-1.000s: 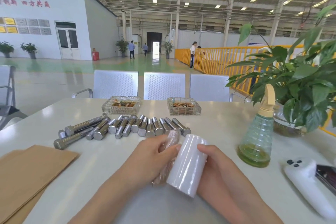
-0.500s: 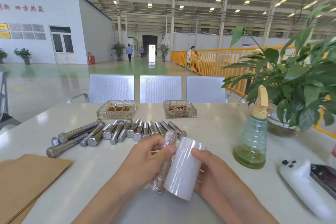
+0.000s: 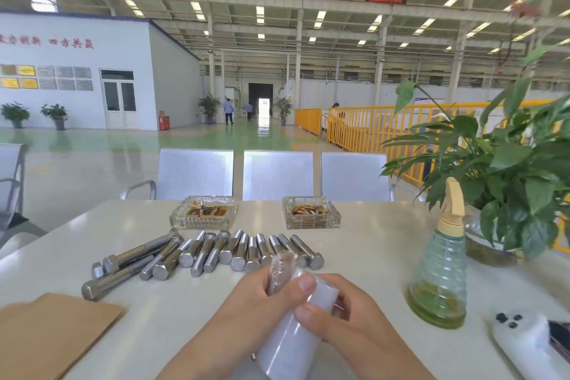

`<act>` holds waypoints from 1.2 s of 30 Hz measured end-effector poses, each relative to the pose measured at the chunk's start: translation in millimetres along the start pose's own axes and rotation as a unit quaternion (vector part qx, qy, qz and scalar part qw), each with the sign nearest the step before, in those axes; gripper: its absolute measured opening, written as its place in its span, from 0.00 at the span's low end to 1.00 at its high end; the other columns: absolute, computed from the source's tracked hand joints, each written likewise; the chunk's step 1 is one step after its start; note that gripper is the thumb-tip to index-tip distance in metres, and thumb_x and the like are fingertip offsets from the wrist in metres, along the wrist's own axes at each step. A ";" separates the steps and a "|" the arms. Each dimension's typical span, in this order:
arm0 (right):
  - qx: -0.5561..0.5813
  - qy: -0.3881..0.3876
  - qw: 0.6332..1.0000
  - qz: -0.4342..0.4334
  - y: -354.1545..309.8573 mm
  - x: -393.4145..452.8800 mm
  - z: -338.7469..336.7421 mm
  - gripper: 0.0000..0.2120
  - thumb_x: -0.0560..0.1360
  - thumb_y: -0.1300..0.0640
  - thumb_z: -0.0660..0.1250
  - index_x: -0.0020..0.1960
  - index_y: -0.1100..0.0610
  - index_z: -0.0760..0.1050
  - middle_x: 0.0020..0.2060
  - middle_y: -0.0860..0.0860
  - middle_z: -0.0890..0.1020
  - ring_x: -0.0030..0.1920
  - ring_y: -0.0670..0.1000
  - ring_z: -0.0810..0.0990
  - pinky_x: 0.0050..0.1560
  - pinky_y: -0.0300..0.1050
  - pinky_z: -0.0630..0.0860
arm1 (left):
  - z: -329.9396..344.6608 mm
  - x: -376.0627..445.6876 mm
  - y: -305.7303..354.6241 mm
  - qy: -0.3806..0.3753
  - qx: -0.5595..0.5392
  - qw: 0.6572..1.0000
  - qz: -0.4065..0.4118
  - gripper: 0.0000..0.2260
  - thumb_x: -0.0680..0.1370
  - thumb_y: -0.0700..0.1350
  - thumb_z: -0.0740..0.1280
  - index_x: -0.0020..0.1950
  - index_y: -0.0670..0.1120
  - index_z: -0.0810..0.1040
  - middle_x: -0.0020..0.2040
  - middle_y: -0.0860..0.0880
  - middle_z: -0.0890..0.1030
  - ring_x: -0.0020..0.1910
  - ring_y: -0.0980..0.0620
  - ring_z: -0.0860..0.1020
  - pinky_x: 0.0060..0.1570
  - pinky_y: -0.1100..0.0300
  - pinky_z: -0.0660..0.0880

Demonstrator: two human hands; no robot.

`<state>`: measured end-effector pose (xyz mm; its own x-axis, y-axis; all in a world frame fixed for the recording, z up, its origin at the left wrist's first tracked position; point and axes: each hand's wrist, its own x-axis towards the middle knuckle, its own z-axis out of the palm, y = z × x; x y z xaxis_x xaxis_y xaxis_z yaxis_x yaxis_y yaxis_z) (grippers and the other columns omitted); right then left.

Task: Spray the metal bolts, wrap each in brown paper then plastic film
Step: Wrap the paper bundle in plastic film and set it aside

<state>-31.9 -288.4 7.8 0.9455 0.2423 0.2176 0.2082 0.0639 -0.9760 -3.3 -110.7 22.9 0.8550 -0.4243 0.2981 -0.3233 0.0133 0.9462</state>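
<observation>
Bare table [image 3: 364, 259] lies between the row of bolts [image 3: 216, 251] and the spray bottle [image 3: 439, 268]. Two ashtrays [image 3: 202, 216] block the far side; brown paper [image 3: 52, 333] covers the near left.

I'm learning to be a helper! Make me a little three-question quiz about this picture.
1. True or false: the spray bottle is lying on its side.
2. What lies at the table's near left corner? A) brown paper B) a towel C) a box
3. Fill in: the left hand grips a bolt wrapped in ____.

Key:
1. False; it stands upright, right of the bare bolts.
2. A.
3. Film; the wrapped bolt sits against the film roll held by the right hand.
</observation>
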 end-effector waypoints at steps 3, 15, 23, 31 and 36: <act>-0.043 0.042 0.998 -0.017 -0.6 2.8 7.6 0.17 0.67 0.53 0.77 0.55 0.42 0.84 0.51 0.50 0.88 0.54 0.48 0.86 0.49 0.36 0.78 | -4.6 5.3 3.0 0.034 0.000 0.999 -0.012 0.17 0.70 0.63 0.75 0.46 0.50 0.86 0.41 0.49 0.87 0.40 0.58 0.82 0.43 0.67 0.76; 0.075 -0.087 0.992 0.053 -11.4 14.5 25.5 0.16 0.73 0.60 0.76 0.60 0.50 0.84 0.59 0.55 0.86 0.61 0.55 0.84 0.57 0.43 0.81 | -4.8 8.6 3.1 0.150 -0.082 0.982 -0.077 0.17 0.66 0.59 0.81 0.30 0.50 0.79 0.30 0.47 0.77 0.28 0.53 0.77 0.29 0.65 0.73; -0.206 0.210 0.955 -0.025 -1.1 29.4 -19.7 0.20 0.63 0.51 0.79 0.51 0.40 0.76 0.42 0.46 0.83 0.41 0.45 0.82 0.45 0.49 0.79 | -21.4 4.5 -2.2 0.212 -0.026 0.967 -0.140 0.20 0.69 0.53 0.80 0.32 0.48 0.71 0.25 0.46 0.65 0.21 0.51 0.62 0.26 0.63 0.62; -0.122 0.258 0.957 -0.047 17.0 24.6 -29.4 0.27 0.56 0.39 0.76 0.54 0.35 0.76 0.43 0.39 0.84 0.42 0.41 0.82 0.42 0.42 0.76 | -9.8 9.8 0.9 0.161 -0.247 0.917 -0.268 0.20 0.71 0.54 0.74 0.27 0.51 0.66 0.26 0.51 0.59 0.19 0.53 0.62 0.21 0.64 0.61; -0.099 0.339 0.933 -0.067 15.2 27.3 -33.9 0.25 0.58 0.40 0.75 0.53 0.39 0.75 0.45 0.32 0.81 0.44 0.38 0.80 0.43 0.40 0.74 | 6.4 21.2 1.6 0.148 -0.220 0.901 -0.344 0.21 0.79 0.52 0.69 0.31 0.50 0.64 0.26 0.52 0.56 0.19 0.55 0.54 0.20 0.68 0.55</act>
<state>5.6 -313.6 -1.4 0.8352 -0.4275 0.3460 0.3140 -0.1460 -0.9381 11.7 -125.5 29.9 0.8838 -0.2098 -0.4182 0.4599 0.2255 0.8589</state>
